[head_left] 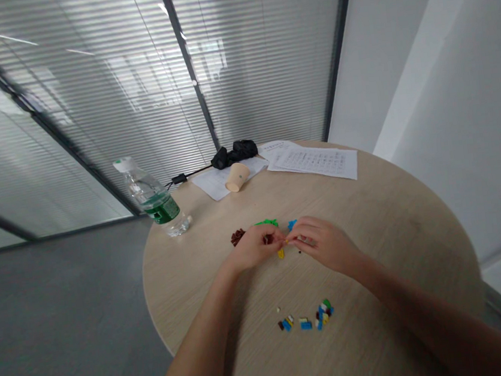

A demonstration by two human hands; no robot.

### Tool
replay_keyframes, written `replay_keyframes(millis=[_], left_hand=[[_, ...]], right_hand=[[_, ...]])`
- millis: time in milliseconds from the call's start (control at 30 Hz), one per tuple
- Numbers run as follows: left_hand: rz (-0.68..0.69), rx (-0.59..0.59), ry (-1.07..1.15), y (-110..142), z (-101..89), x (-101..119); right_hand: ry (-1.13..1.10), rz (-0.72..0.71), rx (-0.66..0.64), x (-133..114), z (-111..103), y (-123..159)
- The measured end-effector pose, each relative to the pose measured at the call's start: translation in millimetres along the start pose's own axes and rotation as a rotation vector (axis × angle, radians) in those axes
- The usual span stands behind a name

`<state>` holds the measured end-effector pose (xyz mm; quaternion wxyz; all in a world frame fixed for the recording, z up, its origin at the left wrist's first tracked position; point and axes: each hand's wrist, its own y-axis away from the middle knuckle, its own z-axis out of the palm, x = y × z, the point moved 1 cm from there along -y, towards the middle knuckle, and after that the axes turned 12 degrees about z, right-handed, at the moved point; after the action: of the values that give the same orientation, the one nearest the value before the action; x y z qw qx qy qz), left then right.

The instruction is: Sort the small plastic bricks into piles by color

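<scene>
Above the middle of the round table, my left hand [259, 246] and my right hand [324, 245] meet at the fingertips. A tiny yellow toy brick [287, 241] shows at the pinched fingers of my right hand. The fingers of my left hand are pinched against the same spot; what they hold is hidden. Around the hands lie brown bricks [237, 236], green bricks [269, 222], blue bricks [292, 224] and yellow bricks [281, 254], partly covered. Closer to me sits a joined cluster of mixed bricks [323, 313], beside blue and white bricks [306, 324] and several other small pieces [286, 323].
A clear water bottle [157, 201] with a green label stands at the table's left edge. Toward the back are a paper cup [237, 177] on its side, printed sheets [315, 161] and a black bundle [242, 150] with a cord. Bare wood [393, 214] shows at right.
</scene>
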<state>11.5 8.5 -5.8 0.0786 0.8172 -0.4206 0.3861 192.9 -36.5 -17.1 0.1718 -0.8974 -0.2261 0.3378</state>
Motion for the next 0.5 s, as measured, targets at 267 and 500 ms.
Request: replay_keyframes(millis=[267,500], left_hand=[[-0.061,-0.068,-0.335,7.7,-10.7,-16.1],[-0.058,-0.181,-0.425,6.5,-6.6,-12.4]], right_hand=[[0.036,0.06,0.03,2.2,-0.7,-0.4],[0.049,0.031,0.015,3.5,1.3,-0.6]])
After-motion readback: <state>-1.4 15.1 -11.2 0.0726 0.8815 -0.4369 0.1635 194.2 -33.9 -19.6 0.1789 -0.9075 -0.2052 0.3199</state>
